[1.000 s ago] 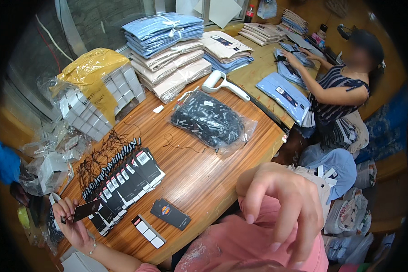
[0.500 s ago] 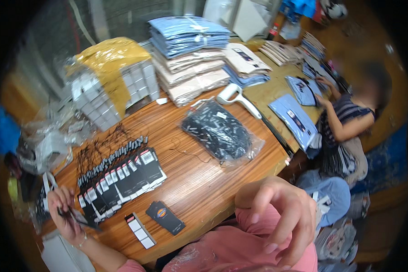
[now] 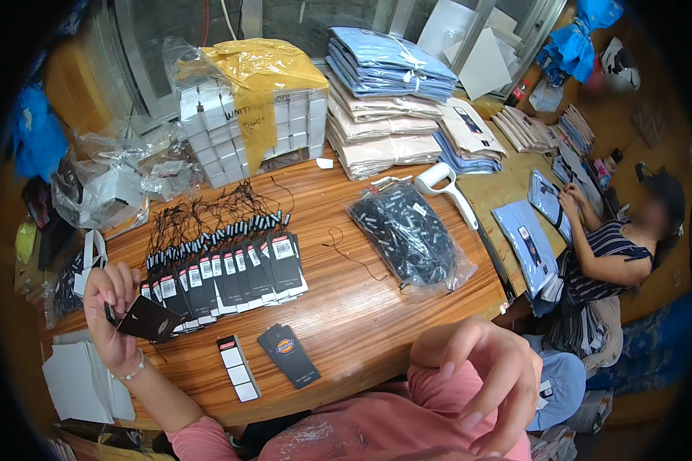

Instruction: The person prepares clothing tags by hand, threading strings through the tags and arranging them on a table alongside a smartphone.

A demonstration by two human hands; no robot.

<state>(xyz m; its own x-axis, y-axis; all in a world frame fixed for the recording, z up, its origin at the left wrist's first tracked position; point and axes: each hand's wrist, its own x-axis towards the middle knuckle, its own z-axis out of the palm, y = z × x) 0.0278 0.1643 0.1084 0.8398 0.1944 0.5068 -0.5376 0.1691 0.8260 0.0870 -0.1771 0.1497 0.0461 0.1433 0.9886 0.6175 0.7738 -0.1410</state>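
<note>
My left hand (image 3: 114,313) is closed on a black hang tag (image 3: 152,321), gripping it by one end at the table's left edge. Just beyond it lies an overlapping row of black hang tags (image 3: 224,280) with white labels and dark strings with small clips. On the near side of the table are a few black tags (image 3: 288,356) with a round emblem, and beside them a strip of white labels (image 3: 239,370). My right hand (image 3: 494,376) is raised near my chest on the right, its fingers curved and apart, with nothing visible in it.
A clear bag of black string fasteners (image 3: 406,234) lies on the wooden table, with a white tape dispenser (image 3: 446,192) behind it. Farther back stand folded garments (image 3: 388,104) and a plastic-wrapped stack of white boxes (image 3: 254,107). A co-worker (image 3: 611,238) handles blue garments at right.
The whole view has swung, so the table and goods sit farther right. My left hand still holds the hang tag, now turned with its flat face showing. My right hand keeps nearly the same pose.
</note>
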